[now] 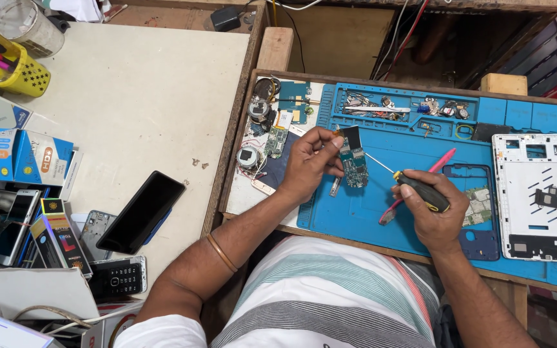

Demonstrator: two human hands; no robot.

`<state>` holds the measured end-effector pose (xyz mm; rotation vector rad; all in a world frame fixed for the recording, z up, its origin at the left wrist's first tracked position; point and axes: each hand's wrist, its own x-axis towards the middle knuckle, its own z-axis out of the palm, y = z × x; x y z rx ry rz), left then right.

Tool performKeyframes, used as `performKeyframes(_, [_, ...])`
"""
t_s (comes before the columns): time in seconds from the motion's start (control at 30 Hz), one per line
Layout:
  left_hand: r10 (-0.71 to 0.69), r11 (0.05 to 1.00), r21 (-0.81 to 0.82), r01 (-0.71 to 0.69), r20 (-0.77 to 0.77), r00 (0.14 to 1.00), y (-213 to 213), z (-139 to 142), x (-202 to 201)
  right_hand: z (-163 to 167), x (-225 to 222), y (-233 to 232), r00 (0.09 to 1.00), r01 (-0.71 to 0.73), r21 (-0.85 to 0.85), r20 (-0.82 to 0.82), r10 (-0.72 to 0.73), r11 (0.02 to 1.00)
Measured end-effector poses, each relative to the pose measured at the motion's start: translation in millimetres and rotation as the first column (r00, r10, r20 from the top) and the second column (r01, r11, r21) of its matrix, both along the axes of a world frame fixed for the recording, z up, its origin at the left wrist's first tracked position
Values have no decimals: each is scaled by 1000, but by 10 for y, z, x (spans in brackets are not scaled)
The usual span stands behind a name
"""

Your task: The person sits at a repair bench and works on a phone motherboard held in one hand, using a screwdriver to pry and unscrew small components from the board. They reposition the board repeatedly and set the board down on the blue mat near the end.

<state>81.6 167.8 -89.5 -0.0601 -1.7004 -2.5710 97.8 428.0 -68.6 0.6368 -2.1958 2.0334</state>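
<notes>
Green circuit board sits pinched in the left hand above the blue mat; at 3 o'clock the right hand grips a screwdriver, whose tip could slip and scratch components.

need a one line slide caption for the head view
Left hand holds a small circuit board over a blue repair mat while the right hand points a screwdriver at it.

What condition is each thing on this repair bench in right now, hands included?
Left hand: fingers pinching the circuit board.
Circuit board: bare, out of any case, held above the blue mat.
Right hand: closed round the screwdriver.
Screwdriver: tip pointing at the board.
White tablet frame: opened, lying flat.
Black phone: screen dark.
</notes>
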Motion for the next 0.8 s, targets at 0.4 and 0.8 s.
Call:
performKeyframes(0.4, [52,998,-27,-53,-15,999,-24,44,-3,6,36,-7,1000,-11,-4,-23,11,1000])
performKeyframes(0.8, [-13,964,-266,-27,-147,989,23,97,87,41,49,-35,1000,-6,32,6,6,999])
